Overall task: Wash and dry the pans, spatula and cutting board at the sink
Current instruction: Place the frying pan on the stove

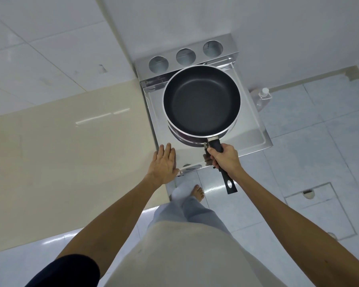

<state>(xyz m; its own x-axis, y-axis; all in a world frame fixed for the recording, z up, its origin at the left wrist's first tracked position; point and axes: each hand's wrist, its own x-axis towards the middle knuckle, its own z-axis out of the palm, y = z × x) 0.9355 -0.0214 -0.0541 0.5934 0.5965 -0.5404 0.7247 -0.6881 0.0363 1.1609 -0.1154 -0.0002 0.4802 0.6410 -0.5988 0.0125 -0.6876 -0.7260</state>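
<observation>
A black non-stick pan [201, 100] with a silver rim hangs over the steel sink [255, 129]. My right hand [224, 158] grips its black handle [229, 183], and a second handle seems held with it. Under the top pan the dark rim of another pan [187, 140] shows, stacked beneath. My left hand [164, 162] lies flat with straight fingers on the sink's front left corner, at the edge of the counter. No spatula or cutting board is in sight.
A beige counter [71, 152] runs left of the sink. A steel holder with three round holes [184, 56] stands behind the basin. A small bottle [264, 93] sits on the floor at right. A floor hatch [319, 212] lies at right; my bare foot [198, 192] below.
</observation>
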